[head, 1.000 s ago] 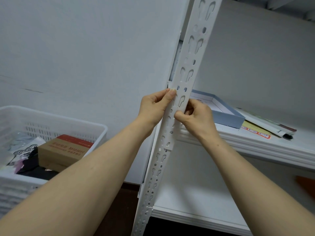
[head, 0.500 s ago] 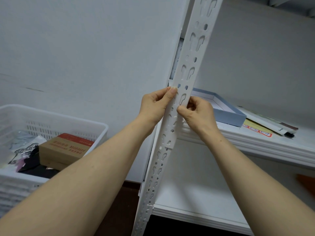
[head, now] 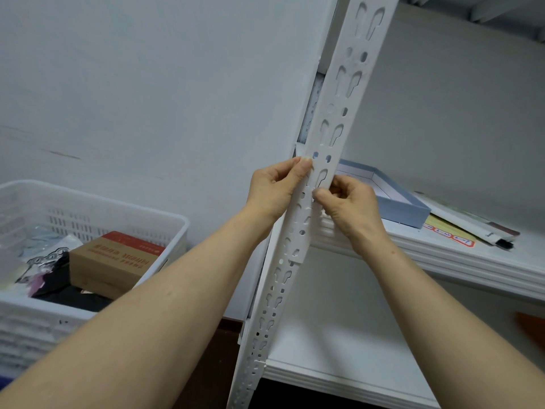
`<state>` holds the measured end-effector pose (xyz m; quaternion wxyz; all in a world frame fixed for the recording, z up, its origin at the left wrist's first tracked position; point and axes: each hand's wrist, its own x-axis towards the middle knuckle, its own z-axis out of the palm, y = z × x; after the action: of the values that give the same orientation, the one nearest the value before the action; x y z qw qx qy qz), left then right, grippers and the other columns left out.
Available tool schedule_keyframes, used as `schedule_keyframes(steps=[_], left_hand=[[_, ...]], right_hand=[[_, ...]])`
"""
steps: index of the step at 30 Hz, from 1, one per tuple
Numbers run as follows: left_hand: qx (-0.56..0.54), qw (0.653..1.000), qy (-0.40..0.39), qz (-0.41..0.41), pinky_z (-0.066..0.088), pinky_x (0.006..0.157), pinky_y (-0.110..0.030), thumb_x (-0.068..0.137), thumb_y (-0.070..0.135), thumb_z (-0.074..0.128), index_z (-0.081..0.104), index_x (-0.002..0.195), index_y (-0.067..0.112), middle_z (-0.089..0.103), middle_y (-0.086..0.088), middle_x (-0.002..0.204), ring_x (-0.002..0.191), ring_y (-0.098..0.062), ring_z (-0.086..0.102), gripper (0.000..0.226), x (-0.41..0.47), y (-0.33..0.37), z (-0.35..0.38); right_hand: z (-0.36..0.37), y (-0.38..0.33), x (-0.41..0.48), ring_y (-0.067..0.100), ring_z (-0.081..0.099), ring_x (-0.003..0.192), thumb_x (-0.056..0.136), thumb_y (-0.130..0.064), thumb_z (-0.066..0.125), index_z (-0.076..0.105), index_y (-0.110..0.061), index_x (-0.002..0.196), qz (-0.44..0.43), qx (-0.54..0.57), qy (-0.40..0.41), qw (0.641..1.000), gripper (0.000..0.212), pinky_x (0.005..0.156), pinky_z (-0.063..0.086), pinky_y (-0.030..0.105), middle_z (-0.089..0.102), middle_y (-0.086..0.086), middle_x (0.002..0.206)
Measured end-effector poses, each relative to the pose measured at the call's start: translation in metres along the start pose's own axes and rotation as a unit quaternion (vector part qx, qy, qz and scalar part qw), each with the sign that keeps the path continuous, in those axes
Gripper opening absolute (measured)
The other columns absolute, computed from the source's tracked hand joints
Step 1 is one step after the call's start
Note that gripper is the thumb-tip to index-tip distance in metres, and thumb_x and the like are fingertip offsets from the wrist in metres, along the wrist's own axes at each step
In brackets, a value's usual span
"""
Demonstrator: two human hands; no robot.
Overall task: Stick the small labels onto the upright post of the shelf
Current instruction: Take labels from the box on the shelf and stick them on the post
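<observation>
Sitting far left: white basket [head: 94,199] w/ cardboard box [head: 115,261] inside, well apart from the work.
Left grip [head: 274,190]: closed on upright post [head: 348,93], thumb flat on front face, fingers round the edge.
Label: can't pick it out, white on white; prob. under the thumbs.
Right grip [head: 351,208]: pinching post's right edge just below, thumb on the face.
Shelf, right: blue tray [head: 398,202], label sheet [head: 451,236] beside it.
Risk: label bridges a keyhole slot, or goes on crooked if a thumb slides; then an edge lifts or creases.
</observation>
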<state>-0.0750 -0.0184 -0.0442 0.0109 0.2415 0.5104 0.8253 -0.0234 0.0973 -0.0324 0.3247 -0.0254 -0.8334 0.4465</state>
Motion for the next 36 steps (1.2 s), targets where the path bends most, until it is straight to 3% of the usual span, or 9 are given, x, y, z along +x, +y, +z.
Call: schedule_keyframes(steps=[9, 13, 19, 27, 36], left_hand=[[-0.007, 1.000, 0.000, -0.005, 0.052, 0.068, -0.012, 0.090, 0.022, 0.064, 0.068, 0.112, 0.007, 0.072, 0.002, 0.093, 0.077, -0.002, 0.069, 0.028, -0.0005, 0.0003, -0.0004], [-0.011, 1.000, 0.000, -0.004, 0.053, 0.068, -0.013, 0.090, 0.020, 0.063, 0.068, 0.112, 0.006, 0.072, 0.003, 0.090, 0.075, -0.002, 0.069, 0.027, -0.0013, 0.0007, 0.0000], [-0.012, 1.000, -0.001, -0.006, 0.052, 0.067, -0.012, 0.090, 0.021, 0.064, 0.069, 0.110, 0.008, 0.072, 0.005, 0.087, 0.074, -0.001, 0.069, 0.024, -0.0024, 0.0016, 0.0006], [-0.016, 1.000, -0.001, -0.009, 0.051, 0.063, -0.012, 0.089, 0.020, 0.064, 0.071, 0.103, 0.011, 0.073, 0.009, 0.078, 0.070, 0.000, 0.068, 0.018, -0.0044, 0.0036, 0.0005], [-0.012, 1.000, -0.006, -0.002, 0.051, 0.062, -0.012, 0.090, 0.020, 0.063, 0.071, 0.095, 0.016, 0.073, 0.012, 0.072, 0.068, 0.000, 0.068, 0.010, -0.0058, 0.0051, 0.0013]], right_hand=[[0.0040, -0.0005, 0.0021, 0.011, 0.044, 0.058, 0.074, -0.010, 0.064, 0.067, -0.018, 0.076, 0.004, 0.000, 0.018, 1.000, 0.009, 0.063, 0.042, 0.028, 0.057, -0.002, 0.064], [0.0064, -0.0011, 0.0033, -0.001, 0.040, 0.045, 0.072, -0.007, 0.063, 0.069, -0.012, 0.081, 0.004, -0.014, 0.024, 1.000, 0.011, 0.059, 0.041, 0.023, 0.055, -0.008, 0.059], [0.0051, -0.0022, 0.0024, -0.003, 0.040, 0.041, 0.074, -0.004, 0.063, 0.068, -0.012, 0.084, 0.001, -0.014, 0.025, 1.000, 0.013, 0.052, 0.037, 0.015, 0.053, -0.011, 0.057], [0.0067, -0.0025, 0.0007, 0.004, 0.038, 0.050, 0.073, -0.006, 0.063, 0.068, -0.009, 0.083, -0.009, -0.025, 0.029, 0.999, 0.012, 0.058, 0.039, 0.025, 0.054, -0.003, 0.063], [0.0068, -0.0022, -0.0008, 0.012, 0.041, 0.058, 0.073, -0.008, 0.062, 0.065, -0.015, 0.080, -0.026, -0.048, 0.024, 0.998, 0.010, 0.060, 0.040, 0.027, 0.055, 0.000, 0.066]])
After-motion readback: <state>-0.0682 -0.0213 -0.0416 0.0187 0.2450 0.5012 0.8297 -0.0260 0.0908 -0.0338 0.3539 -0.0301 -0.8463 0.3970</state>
